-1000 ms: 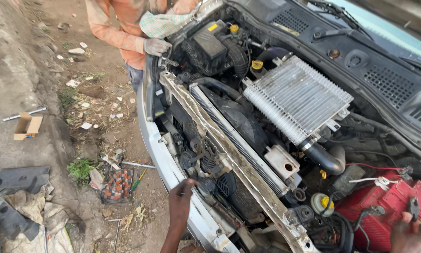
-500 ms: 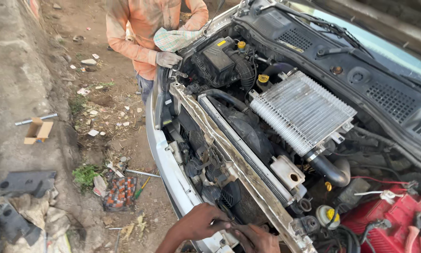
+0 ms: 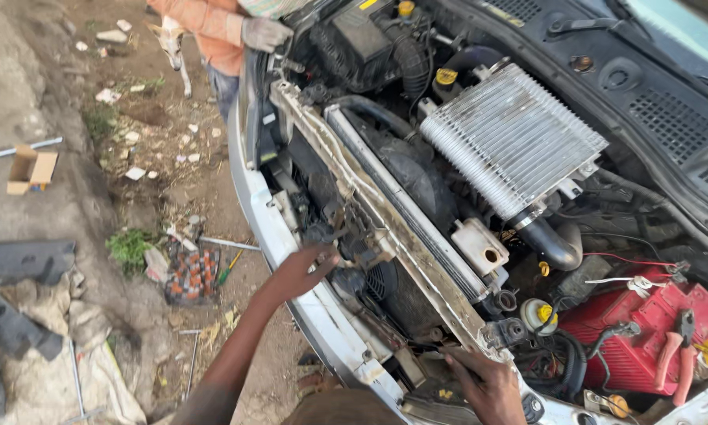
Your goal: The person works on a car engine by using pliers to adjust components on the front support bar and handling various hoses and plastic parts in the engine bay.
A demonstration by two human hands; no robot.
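Note:
I look down into an open car engine bay. My left hand (image 3: 303, 270) reaches to the car's front, fingers spread against dark parts just below the rusty cross beam (image 3: 385, 216). My right hand (image 3: 486, 387) lies at the beam's near end by a black bracket (image 3: 505, 332); its fingers curl downward and what they grip is hidden. Behind the beam sit the black fan shroud (image 3: 417, 177) and a ribbed silver cooler (image 3: 511, 138). A second person in orange rests a grey-gloved hand (image 3: 263, 33) on the far corner of the car.
A red battery (image 3: 645, 334) with red-handled pliers (image 3: 676, 350) lying on it is at right. On the dirt at left are a case of sockets (image 3: 190, 274), a small cardboard box (image 3: 31, 169), black plastic panels (image 3: 23, 260) and a dog (image 3: 173, 39).
The view has swung closer over the car's front. My left hand moved up from the bumper's lower edge to the parts under the beam, and my right hand has come apart from it to the beam's near end.

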